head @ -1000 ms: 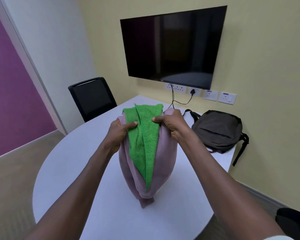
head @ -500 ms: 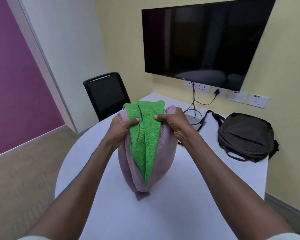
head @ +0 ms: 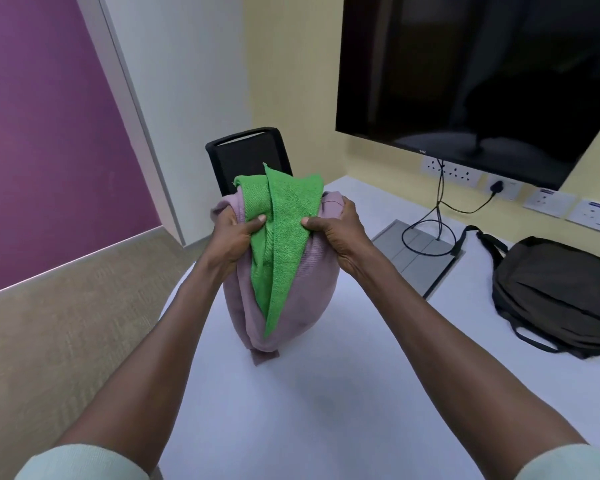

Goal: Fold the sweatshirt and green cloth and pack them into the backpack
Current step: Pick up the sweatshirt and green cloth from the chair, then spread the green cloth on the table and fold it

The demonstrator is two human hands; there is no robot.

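Both hands grip the bundle above the table, backpack waiting at 3 o'clock.
A small logo on the television point(head: 478, 71) is too blurred to read. The table point(head: 326, 410) carries the dark backpack point(head: 558, 296), lying flat. The mauve sweatshirt point(head: 305, 285) hangs folded, green cloth point(head: 284, 237) tucked inside; left hand point(head: 236, 237) and right hand point(head: 340, 230) each clutch a top edge, thumbs pressing on the green.

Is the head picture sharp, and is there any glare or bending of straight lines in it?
Head view: the hands and green cloth are sharp; the backpack at the edge looks slightly soft. The dark TV screen shows faint reflections, no strong glare. The wide-angle lens tilts and bends the wall lines. Light is even, shadows soft.
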